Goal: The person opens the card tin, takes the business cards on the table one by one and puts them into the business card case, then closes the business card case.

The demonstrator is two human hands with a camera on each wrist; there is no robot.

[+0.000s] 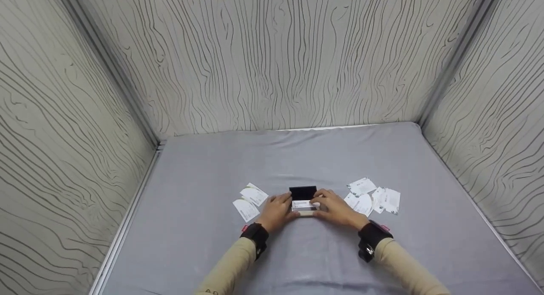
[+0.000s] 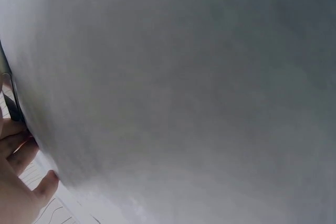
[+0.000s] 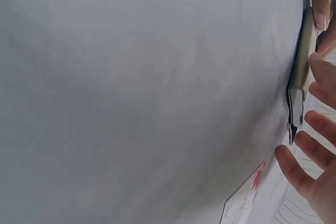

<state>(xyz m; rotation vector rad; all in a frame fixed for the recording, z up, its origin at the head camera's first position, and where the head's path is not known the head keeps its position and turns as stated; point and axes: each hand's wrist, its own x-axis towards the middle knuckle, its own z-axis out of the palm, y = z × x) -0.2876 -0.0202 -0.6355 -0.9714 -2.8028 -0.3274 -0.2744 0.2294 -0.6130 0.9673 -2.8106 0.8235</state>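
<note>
Between the two hands lies an unfolded card case (image 1: 302, 193) with a black inner lid and a pale front edge; the same case (image 3: 300, 61) is edge-on in the right wrist view. White printed cards (image 1: 302, 204) are stacked in its near half. My left hand (image 1: 275, 212) holds the case's left side, thumb at the front edge. At the right side, my right hand (image 1: 338, 209) grips the case with its thumb on the front edge and a bent finger over the cards. In the left wrist view the left hand (image 2: 21, 182) shows only partly.
Two loose white cards (image 1: 246, 209) lie left of the left hand. Several more cards (image 1: 361, 203) overlap beyond the right hand. Grey cloth (image 1: 204, 171) covers the table, enclosed by wood-patterned panels (image 1: 263, 65) at the back and sides.
</note>
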